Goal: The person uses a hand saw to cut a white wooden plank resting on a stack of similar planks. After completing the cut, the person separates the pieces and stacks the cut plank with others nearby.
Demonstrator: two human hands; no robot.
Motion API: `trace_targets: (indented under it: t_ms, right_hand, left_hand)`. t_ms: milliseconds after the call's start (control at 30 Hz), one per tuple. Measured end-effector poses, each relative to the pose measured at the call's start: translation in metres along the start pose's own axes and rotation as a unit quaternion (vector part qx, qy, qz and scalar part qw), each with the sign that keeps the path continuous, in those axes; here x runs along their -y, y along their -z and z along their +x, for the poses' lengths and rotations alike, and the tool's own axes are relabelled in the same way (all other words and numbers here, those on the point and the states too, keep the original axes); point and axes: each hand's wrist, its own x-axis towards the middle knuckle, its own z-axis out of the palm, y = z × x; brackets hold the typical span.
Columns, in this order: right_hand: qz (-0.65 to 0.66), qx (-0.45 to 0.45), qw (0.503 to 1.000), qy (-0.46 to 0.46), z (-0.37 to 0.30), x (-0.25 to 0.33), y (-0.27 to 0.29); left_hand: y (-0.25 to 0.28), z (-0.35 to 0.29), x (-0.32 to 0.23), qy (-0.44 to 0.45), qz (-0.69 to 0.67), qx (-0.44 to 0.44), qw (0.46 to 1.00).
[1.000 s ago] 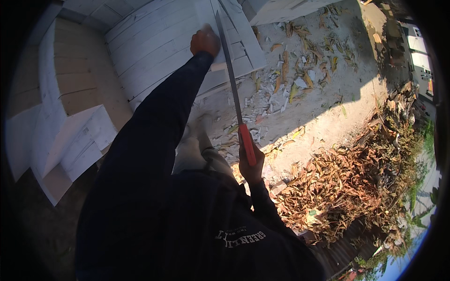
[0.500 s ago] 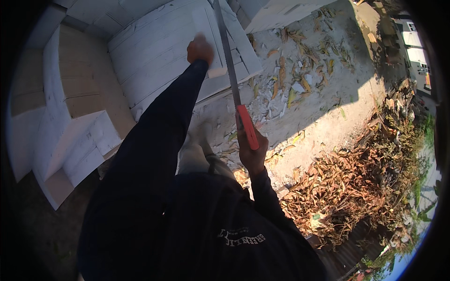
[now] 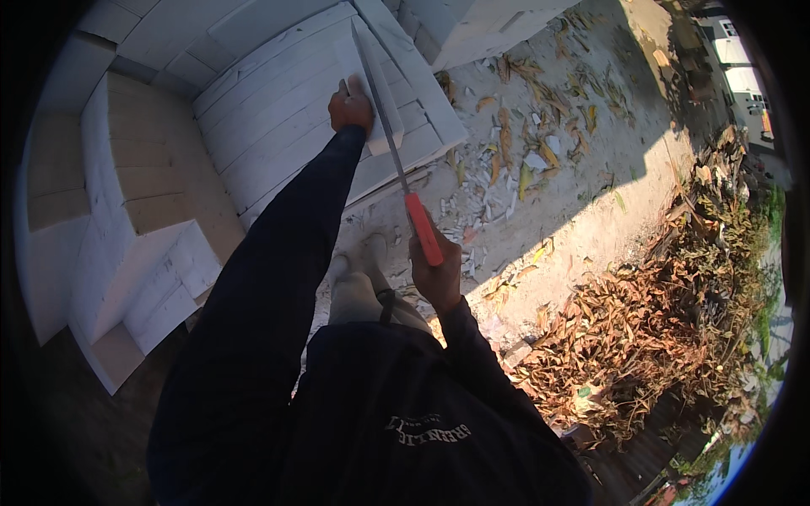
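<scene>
Head camera view: a long saw (image 3: 393, 149) extends over a block (image 3: 388, 105) near the right edge of a stack (image 3: 278, 101), its red handle (image 3: 424, 229) gripped firmly by the right hand (image 3: 440, 278). The left hand (image 3: 350, 107) rests on the block just beside the blade; its fingertips are partly hidden, so whether it grasps or merely presses cannot be told. That closeness looks like the chief danger: should the blade skip sideways on the smooth face, it could reach the knuckles. The block, apparently loose, could also turn or slide toward the stack's near edge under uneven pressure, and a twisted wrist could bow the slender metal. Whether blade and block touch is unclear.

Straight-edged and chalky-looking, the block matches the matte white slabs of the stack, laid in rows with narrow dark seams. Beyond the stack's left edge, stepped blocks (image 3: 152, 169) show squared corners and browner tops. Off its near right corner, jagged pale chips (image 3: 534, 160) and curled leaves (image 3: 525, 180) litter dusty ground (image 3: 603, 169); farther out, a crisp brown leaf heap (image 3: 624, 337) catches hard sun.
</scene>
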Motion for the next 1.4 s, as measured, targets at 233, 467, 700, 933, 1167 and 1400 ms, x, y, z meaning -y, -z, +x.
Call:
trace_targets:
  t_ms: [233, 467, 700, 933, 1167, 1400]
  right_hand:
    - [-0.008, 0.007, 1.000, -0.019, -0.002, 0.009, 0.000]
    - [-0.013, -0.001, 1.000, -0.009, -0.003, 0.014, -0.002]
    - [-0.023, -0.019, 1.000, 0.002, -0.004, 0.011, -0.008]
    - [-0.007, -0.011, 1.000, -0.029, -0.001, 0.009, -0.011]
    - [-0.019, -0.002, 0.999, -0.032, 0.010, 0.012, -0.012]
    - [-0.040, 0.004, 0.999, -0.020, 0.029, 0.013, -0.020]
  left_hand:
    - [-0.003, 0.000, 0.000, 0.000, 0.014, -0.005, 1.000]
    - [-0.004, 0.003, 0.004, -0.004, 0.021, -0.003, 1.000]
    - [-0.005, 0.002, 0.004, -0.010, 0.027, -0.004, 1.000]
    - [-0.005, 0.002, 0.004, 0.006, 0.020, 0.015, 1.000]
    - [-0.004, 0.000, 0.001, 0.000, 0.034, -0.003, 0.999]
    - [-0.007, 0.003, 0.011, -0.017, 0.015, -0.015, 1.000]
